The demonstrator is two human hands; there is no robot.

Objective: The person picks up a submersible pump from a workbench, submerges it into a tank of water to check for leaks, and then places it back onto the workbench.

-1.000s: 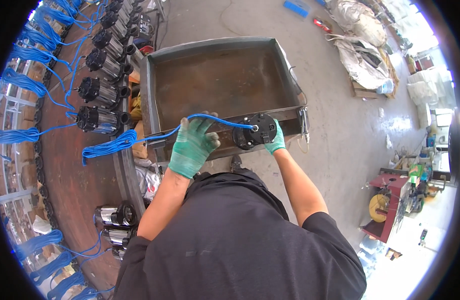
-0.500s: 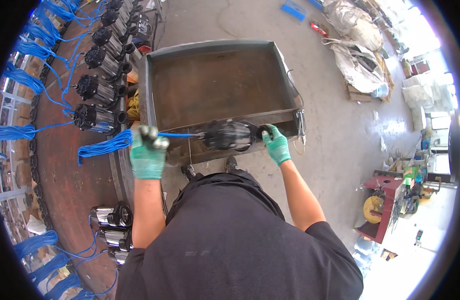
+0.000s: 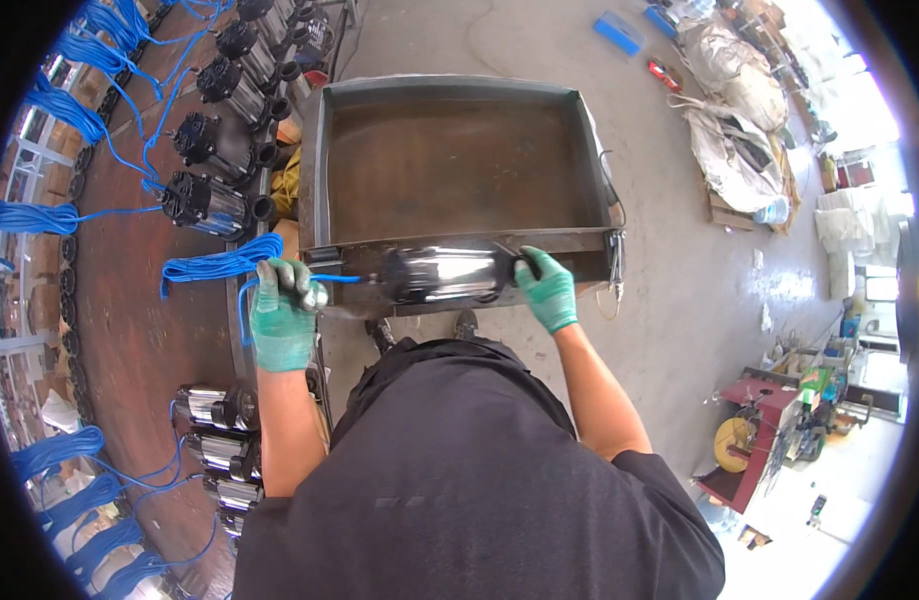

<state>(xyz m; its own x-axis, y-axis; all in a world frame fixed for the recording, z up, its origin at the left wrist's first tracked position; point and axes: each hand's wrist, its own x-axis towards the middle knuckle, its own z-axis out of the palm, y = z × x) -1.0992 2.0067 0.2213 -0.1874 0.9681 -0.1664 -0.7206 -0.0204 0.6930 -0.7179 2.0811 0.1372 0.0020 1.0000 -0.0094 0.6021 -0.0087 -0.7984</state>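
Observation:
A submersible pump (image 3: 445, 272) with a shiny metal body and black ends lies sideways at the near edge of a metal tray (image 3: 460, 232). My right hand (image 3: 548, 290), in a green glove, is closed on the black fitting at the pump's right end. A blue cable (image 3: 335, 278) runs from the pump's left end to my left hand (image 3: 286, 315), also gloved in green. The fingers of that hand are curled round the cable. Just beyond it lies a bundled coil of blue cable (image 3: 220, 262), with a loop hanging beside the hand.
On the left, a long brown bench (image 3: 140, 330) carries a row of similar pumps (image 3: 205, 205) with blue cable coils. More pumps (image 3: 220, 450) lie nearer me. White sacks (image 3: 725, 150) sit on a pallet at far right. A dark red machine stand (image 3: 755, 440) stands at right.
The pump was blurred and dark before; now it is sharper, with its shiny metal side facing up. My left hand has come slightly nearer to me. The whole view has shifted a little.

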